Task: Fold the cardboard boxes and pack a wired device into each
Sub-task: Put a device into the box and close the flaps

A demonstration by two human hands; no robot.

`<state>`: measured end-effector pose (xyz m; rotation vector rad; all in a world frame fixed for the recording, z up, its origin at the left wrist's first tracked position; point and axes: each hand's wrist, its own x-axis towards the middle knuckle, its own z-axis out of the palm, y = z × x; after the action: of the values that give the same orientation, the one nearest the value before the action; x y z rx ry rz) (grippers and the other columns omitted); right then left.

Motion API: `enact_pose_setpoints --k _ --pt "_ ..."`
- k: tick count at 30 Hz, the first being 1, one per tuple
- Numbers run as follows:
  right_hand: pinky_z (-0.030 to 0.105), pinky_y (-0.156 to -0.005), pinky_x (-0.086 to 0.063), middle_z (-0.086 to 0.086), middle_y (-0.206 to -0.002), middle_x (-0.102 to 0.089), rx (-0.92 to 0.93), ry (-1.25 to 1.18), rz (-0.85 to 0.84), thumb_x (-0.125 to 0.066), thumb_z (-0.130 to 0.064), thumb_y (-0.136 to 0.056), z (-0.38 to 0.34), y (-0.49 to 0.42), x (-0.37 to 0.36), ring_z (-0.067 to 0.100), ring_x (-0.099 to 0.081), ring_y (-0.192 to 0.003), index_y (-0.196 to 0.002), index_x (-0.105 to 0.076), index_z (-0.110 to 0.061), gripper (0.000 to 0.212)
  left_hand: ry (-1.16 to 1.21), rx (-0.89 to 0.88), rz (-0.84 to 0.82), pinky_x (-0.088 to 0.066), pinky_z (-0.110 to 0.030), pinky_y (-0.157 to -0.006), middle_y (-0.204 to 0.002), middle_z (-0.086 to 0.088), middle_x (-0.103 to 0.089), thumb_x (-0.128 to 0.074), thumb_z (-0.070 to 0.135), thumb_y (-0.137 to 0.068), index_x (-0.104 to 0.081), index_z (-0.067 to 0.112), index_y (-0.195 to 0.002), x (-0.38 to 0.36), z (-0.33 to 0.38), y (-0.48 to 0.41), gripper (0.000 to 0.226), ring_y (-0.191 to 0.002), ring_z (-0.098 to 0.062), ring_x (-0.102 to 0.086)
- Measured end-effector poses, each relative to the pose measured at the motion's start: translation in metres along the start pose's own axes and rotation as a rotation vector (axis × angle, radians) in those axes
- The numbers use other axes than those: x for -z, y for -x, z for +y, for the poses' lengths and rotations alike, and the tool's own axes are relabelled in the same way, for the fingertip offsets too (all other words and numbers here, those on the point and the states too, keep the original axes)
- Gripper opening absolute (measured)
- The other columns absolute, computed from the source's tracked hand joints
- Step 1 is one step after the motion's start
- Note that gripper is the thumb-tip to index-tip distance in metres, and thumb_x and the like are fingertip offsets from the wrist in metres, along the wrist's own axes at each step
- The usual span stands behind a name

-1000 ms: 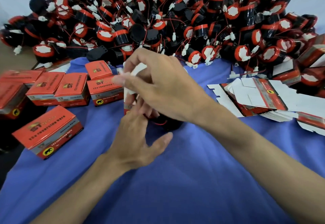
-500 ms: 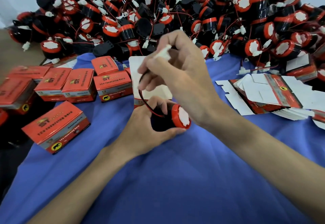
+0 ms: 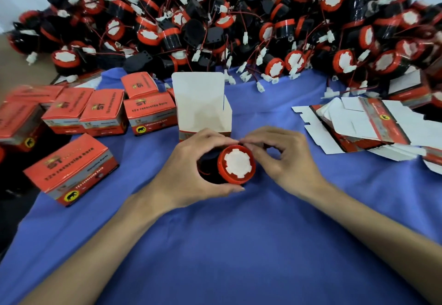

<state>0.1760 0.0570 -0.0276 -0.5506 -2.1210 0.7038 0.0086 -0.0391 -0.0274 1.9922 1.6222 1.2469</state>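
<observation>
Broadly, I see a blue cloth (image 3: 239, 245) filling the lower frame, a heap of devices (image 3: 239, 17) across the top, closed boxes (image 3: 71, 168) at left, and flat boxes (image 3: 370, 125) at right. An open box (image 3: 201, 103) stands just above centre. The left hand (image 3: 186, 175) grips the device (image 3: 236, 167) at centre. The right hand (image 3: 284, 158) curls against its rim; I cannot tell whether it grasps anything.

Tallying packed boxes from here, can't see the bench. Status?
Left hand grips wired device; right hand pinches its red rim. Open box stands right behind, flap up. Nothing lies between.
</observation>
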Motion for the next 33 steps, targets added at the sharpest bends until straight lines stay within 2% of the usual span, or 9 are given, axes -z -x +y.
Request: enact_pose_setpoints --k 5,10,17,19,22,27,29,31,33 --pt "0.038 -0.072 -0.051 0.007 -0.085 -0.072 0.034 0.013 -0.076 -0.054 -0.012 -0.089 -0.004 0.004 0.008 0.023 -0.065 -0.078 -0.086 -0.073 0.003 0.024 -0.084 -0.032 0.006 -0.044 -0.016 -0.096 -0.115 0.003 -0.065 -0.086 0.038 -0.058 -0.067 0.012 -0.111 -0.004 0.001 -0.003 0.061 -0.108 -0.003 -0.058" --pt "0.041 -0.071 -0.050 0.006 -0.085 -0.071 0.168 0.246 -0.132 -0.056 -0.039 -0.083 -0.005 0.010 0.007 0.024 -0.062 -0.072 -0.105 -0.070 -0.002 0.045 -0.088 0.030 0.022 -0.045 -0.009 -0.086 -0.106 0.017 -0.065 -0.084 0.042 -0.058 -0.065 0.018 -0.114 -0.005 0.002 0.000 0.063 -0.100 0.003 -0.060" --pt "0.038 -0.072 -0.053 0.008 -0.096 -0.069 0.246 0.288 -0.206 -0.061 -0.044 -0.083 -0.007 0.011 0.005 0.024 -0.064 -0.080 -0.119 -0.063 -0.003 0.055 -0.121 0.057 0.027 -0.047 -0.019 -0.091 -0.111 0.018 -0.061 -0.074 0.052 -0.059 -0.060 0.018 -0.122 -0.005 0.001 0.000 0.073 -0.105 -0.001 -0.057" --pt "0.038 -0.072 -0.054 0.009 -0.098 -0.069 0.244 0.289 -0.171 -0.061 -0.040 -0.085 -0.009 0.012 0.004 0.025 -0.066 -0.082 -0.117 -0.065 -0.003 0.049 -0.156 0.039 0.055 -0.048 -0.022 -0.089 -0.110 0.017 -0.061 -0.066 0.052 -0.061 -0.061 0.016 -0.120 -0.006 0.002 0.001 0.070 -0.103 -0.002 -0.058" --pt "0.039 -0.063 -0.053 0.010 -0.083 -0.067 0.219 0.347 -0.210 -0.056 -0.039 -0.087 -0.016 0.012 0.006 0.027 -0.062 -0.069 -0.118 -0.065 -0.005 0.048 -0.220 0.017 0.106 -0.048 -0.025 -0.086 -0.111 0.008 -0.067 -0.063 0.051 -0.062 -0.063 0.013 -0.119 -0.010 0.002 0.003 0.068 -0.102 -0.005 -0.058" --pt "0.027 -0.062 -0.036 -0.001 -0.075 -0.056 0.019 0.560 -0.401 -0.041 -0.063 -0.081 -0.037 0.002 0.010 0.019 -0.047 -0.066 -0.128 -0.056 -0.023 0.064 -0.326 -0.113 0.154 -0.047 -0.022 -0.084 -0.110 -0.007 -0.069 -0.070 0.042 -0.069 -0.059 -0.001 -0.121 -0.017 0.007 0.005 0.068 -0.101 -0.012 -0.056" --pt "0.027 -0.066 -0.036 -0.004 -0.079 -0.055 -0.075 0.586 -0.504 -0.039 -0.065 -0.077 -0.039 -0.007 0.011 0.019 -0.047 -0.074 -0.119 -0.054 -0.027 0.058 -0.309 -0.102 0.161 -0.053 -0.031 -0.079 -0.110 -0.007 -0.067 -0.074 0.039 -0.068 -0.057 0.002 -0.124 -0.018 0.008 0.006 0.069 -0.097 -0.014 -0.059" --pt "0.029 -0.064 -0.037 -0.005 -0.071 -0.051 -0.077 0.570 -0.541 -0.047 -0.058 -0.077 -0.044 -0.016 0.011 0.019 -0.048 -0.070 -0.088 -0.054 -0.022 0.038 -0.277 -0.054 0.196 -0.056 -0.042 -0.071 -0.113 0.000 -0.059 -0.073 0.044 -0.065 -0.052 0.015 -0.126 -0.017 0.012 0.007 0.070 -0.094 -0.016 -0.058" --pt "0.033 -0.061 -0.040 -0.002 -0.062 -0.051 -0.059 0.560 -0.559 -0.052 -0.054 -0.075 -0.051 -0.025 0.013 0.019 -0.046 -0.061 -0.069 -0.049 -0.014 0.040 -0.267 -0.084 0.270 -0.055 -0.039 -0.067 -0.114 0.006 -0.049 -0.072 0.044 -0.065 -0.045 0.022 -0.121 -0.014 0.012 0.006 0.066 -0.093 -0.011 -0.055"
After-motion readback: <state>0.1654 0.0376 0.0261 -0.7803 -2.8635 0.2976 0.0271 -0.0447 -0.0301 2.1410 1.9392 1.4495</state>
